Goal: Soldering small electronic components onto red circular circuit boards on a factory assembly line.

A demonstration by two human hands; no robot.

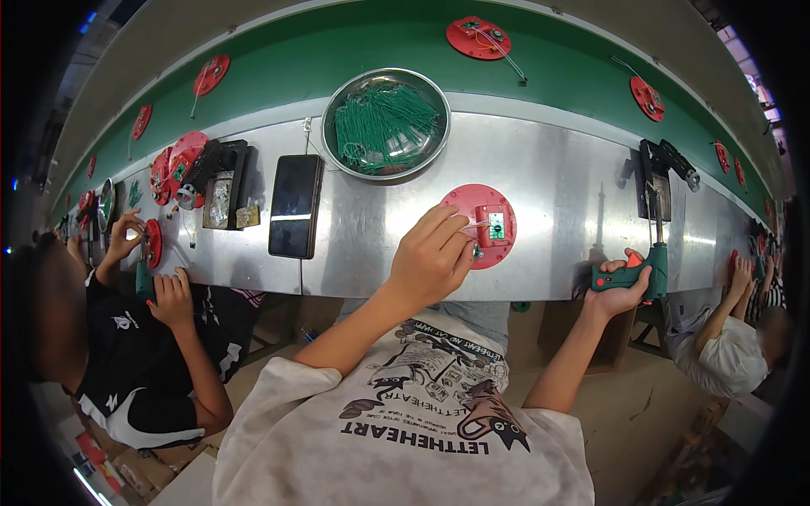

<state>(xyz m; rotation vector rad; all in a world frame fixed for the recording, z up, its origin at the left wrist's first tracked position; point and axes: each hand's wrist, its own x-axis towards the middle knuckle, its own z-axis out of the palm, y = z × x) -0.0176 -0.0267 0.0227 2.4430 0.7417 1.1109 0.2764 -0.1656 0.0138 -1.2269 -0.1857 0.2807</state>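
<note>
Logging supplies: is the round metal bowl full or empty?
Partly filled: thin green strands heap inside the metal bowl, its bare inner wall showing around them.

On the bench point(548, 228) before you lies a disc point(472, 201); behind it, leftward, a bowl point(438, 139) holds wires point(380, 126). Left of both lies a phone point(295, 207), then what may be a tool stand point(242, 181); a second stand point(648, 164) sits rightward. Behind, a strip point(574, 63) bears more discs point(479, 38).

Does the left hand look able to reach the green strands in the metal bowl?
Probably yes: the green strands lie in an open metal bowl beyond the left hand, with nothing visibly blocking. It seems to be pinching thin wires at the red disc, so would likely need freeing first.
</note>
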